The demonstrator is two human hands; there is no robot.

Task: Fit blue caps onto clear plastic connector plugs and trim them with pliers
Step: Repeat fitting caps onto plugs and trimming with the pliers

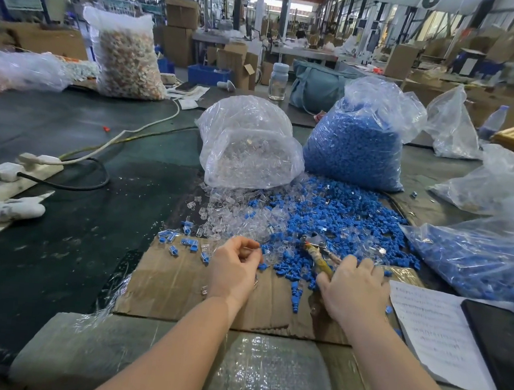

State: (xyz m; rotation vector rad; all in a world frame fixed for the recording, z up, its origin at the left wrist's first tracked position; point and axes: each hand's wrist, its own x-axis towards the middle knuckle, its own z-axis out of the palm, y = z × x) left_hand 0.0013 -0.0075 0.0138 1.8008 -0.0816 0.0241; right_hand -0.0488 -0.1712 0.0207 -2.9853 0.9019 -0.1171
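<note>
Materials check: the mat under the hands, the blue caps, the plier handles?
Mat: corrugated cardboard, brown and matte, with creases and frayed edges.
Blue caps: moulded plastic by the look, opaque with a dull sheen and uniform colour.
Pliers, held in the right hand: handles look wrapped in yellowish tape or a worn sleeve, too blurred to say which; the head glints like metal.

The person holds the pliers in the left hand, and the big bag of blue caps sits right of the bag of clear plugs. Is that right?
Not quite. The head view shows the pliers in the right hand, not the left hand. The bag of blue caps does sit right of the bag of clear plugs.
</note>
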